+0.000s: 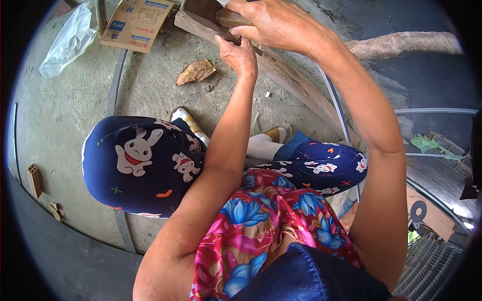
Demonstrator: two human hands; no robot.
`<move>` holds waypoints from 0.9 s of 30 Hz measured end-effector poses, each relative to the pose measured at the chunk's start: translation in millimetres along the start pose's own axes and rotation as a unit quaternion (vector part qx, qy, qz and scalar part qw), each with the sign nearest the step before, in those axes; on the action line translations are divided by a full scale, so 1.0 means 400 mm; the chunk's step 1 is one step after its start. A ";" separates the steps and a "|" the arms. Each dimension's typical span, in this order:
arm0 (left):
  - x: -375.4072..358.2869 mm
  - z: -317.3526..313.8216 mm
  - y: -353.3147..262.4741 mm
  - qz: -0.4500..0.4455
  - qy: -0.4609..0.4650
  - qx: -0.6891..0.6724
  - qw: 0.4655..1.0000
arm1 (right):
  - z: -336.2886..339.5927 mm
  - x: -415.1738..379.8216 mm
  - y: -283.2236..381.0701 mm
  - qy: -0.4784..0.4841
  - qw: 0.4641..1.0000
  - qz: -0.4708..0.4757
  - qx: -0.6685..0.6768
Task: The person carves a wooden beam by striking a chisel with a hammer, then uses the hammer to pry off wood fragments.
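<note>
At the top centre, a brown wooden block (196, 20) with a hollow in it is held at the upper end of a long wooden beam (296, 83). My left hand (238, 54) is closed at the block's lower right edge, fingertips against something too small to make out. Just above and to the right, my right hand (266, 22) wraps its fingers round a wooden piece (232, 19) beside the block. The beam slants down to the right, under my right forearm.
A flattened cardboard box (135, 25) and a clear plastic bag (70, 42) lie at the upper left. A dry leaf (196, 72) is on the concrete floor. A branch (406, 44) extends right. A small brick (34, 180) stands far left. Metal strips cross the floor.
</note>
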State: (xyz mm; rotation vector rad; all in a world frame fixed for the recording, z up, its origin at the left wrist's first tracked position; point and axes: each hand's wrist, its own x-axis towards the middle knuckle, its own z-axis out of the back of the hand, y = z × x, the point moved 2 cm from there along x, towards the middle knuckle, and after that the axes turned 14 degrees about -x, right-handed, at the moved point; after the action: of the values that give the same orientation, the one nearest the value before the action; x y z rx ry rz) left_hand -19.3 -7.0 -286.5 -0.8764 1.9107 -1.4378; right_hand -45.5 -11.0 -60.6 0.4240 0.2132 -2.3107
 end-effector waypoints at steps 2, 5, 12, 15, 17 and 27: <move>-0.003 0.002 -0.003 0.004 0.004 0.003 1.000 | 0.000 -0.005 -0.005 -0.009 1.000 0.006 0.005; -0.009 0.002 -0.009 0.001 0.008 0.006 1.000 | 0.000 -0.009 -0.010 -0.019 1.000 0.014 0.011; -0.017 0.004 -0.018 0.007 0.000 0.008 1.000 | 0.008 0.002 0.001 0.009 1.000 0.000 0.011; -0.017 0.001 -0.009 0.031 0.000 0.019 0.999 | -0.002 0.026 0.005 -0.028 0.999 0.027 -0.017; -0.022 0.001 -0.001 0.047 0.006 0.039 0.998 | -0.003 0.037 0.003 -0.041 0.998 0.040 -0.016; -0.069 -0.008 0.022 0.026 0.038 -0.013 0.999 | -0.043 0.074 -0.008 0.043 0.998 0.046 -0.006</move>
State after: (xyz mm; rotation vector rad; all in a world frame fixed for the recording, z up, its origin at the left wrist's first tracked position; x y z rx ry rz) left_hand -6.3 18.6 -292.3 -0.7881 1.9962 -1.4369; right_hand -63.1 -23.6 -87.3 0.5176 0.2450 -2.2014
